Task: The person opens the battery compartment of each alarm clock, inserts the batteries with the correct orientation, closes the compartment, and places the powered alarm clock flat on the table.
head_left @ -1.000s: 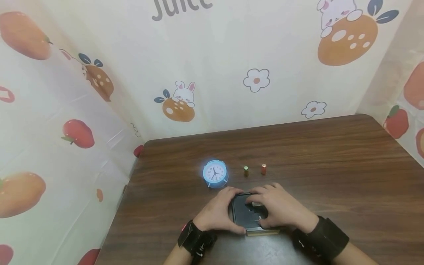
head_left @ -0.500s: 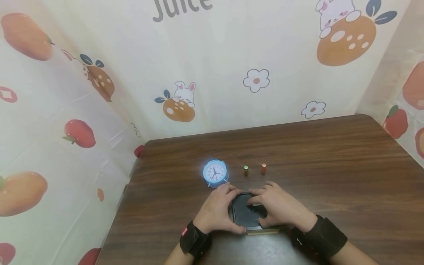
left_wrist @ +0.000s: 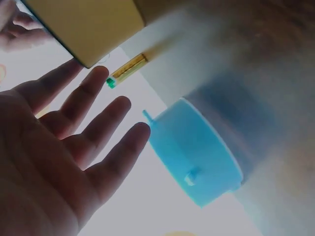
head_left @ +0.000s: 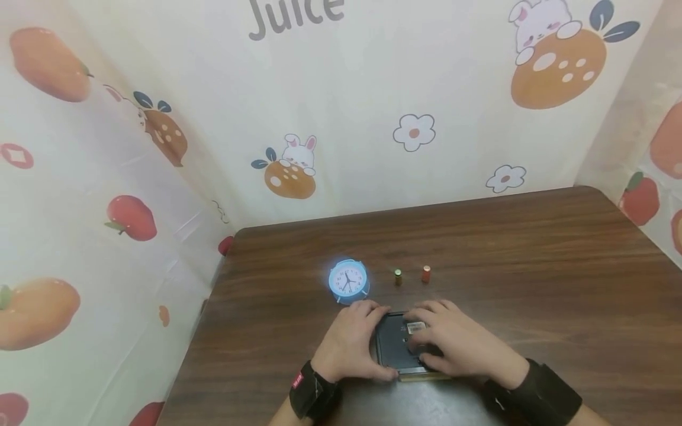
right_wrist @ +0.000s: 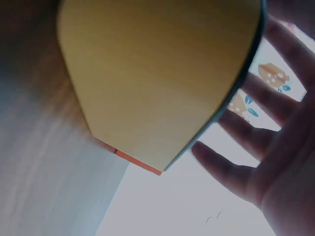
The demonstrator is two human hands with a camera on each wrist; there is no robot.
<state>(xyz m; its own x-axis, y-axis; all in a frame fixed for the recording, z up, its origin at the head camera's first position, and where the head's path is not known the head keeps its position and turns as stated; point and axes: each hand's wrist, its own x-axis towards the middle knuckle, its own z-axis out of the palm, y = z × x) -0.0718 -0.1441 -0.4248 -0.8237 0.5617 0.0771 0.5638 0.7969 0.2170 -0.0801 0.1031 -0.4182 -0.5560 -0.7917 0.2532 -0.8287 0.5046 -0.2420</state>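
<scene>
A square box-like device (head_left: 392,343) lies on the table, black panel up, with a white label and yellow side. Its yellow side (right_wrist: 162,73) fills much of the right wrist view. My left hand (head_left: 348,343) holds its left end, thumb at the near edge and fingertips at the far edge. Over the panel's right half, my right hand (head_left: 458,343) touches it with bent, slightly blurred fingers; what lies under them is hidden. Beyond the device stand a green-topped battery (head_left: 398,277) and an orange battery (head_left: 426,274).
A light blue alarm clock (head_left: 348,281) stands just beyond my left hand. The dark wooden table (head_left: 533,254) runs back to a cream printed curtain (head_left: 351,89), which also hangs along the left side.
My right hand has shifted slightly right, uncovering the white label on the panel. The left hand keeps its hold, and the batteries and blue clock stay in place.
</scene>
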